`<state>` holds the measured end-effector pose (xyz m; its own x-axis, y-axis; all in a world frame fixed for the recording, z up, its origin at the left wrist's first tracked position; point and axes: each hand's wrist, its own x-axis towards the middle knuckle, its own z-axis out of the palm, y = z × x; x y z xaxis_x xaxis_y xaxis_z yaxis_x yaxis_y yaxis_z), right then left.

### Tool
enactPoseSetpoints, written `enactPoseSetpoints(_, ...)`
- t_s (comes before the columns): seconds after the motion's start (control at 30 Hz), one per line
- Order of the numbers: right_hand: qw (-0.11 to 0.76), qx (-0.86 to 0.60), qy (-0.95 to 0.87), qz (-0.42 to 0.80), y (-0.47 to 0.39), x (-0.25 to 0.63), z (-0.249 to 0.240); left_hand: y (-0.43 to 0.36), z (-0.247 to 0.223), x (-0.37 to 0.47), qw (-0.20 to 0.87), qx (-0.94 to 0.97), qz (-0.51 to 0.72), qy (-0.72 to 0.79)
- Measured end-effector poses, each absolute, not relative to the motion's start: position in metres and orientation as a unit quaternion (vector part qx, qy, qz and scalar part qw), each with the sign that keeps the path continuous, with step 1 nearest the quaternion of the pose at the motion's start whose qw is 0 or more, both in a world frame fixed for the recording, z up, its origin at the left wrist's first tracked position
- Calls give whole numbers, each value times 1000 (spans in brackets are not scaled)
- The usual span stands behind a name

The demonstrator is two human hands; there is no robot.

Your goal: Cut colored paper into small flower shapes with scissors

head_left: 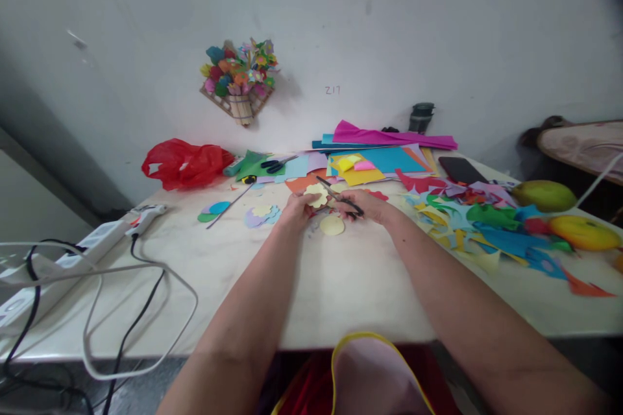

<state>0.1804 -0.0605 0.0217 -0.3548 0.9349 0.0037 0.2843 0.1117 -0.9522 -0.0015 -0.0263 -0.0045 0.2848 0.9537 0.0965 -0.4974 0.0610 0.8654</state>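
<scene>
My left hand (296, 207) pinches a pale yellow scalloped paper flower (316, 195) near the middle of the table. Just to its right, my right hand (365, 205) is closed around a pair of dark-handled scissors (335, 194). The blades point up and left, close to the flower's edge; whether they touch the paper I cannot tell. Below the hands lies a pale yellow paper circle (331, 225) among small scraps. Left of my left hand, lilac, blue and yellow paper flowers (263, 214) overlap in a pile.
Coloured paper scraps (452, 220) and mangoes (544, 196) spread over the right side, near a phone (462, 170). Paper sheets (389, 161) and dark scissors (275, 165) lie at the back. A red plastic bag (187, 165) sits back left; a power strip (68, 266) with cables runs along the left edge.
</scene>
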Motion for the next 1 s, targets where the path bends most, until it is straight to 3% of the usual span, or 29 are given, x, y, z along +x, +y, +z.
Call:
enactPoseSetpoints(0.47,348,-459,-619,534,-63,177,26,-28,-2,-2,678,422,538,269)
enactPoseSetpoints(1.0,325,-447,-687,472,-58,183,17,-24,-4,-2,671,400,561,276)
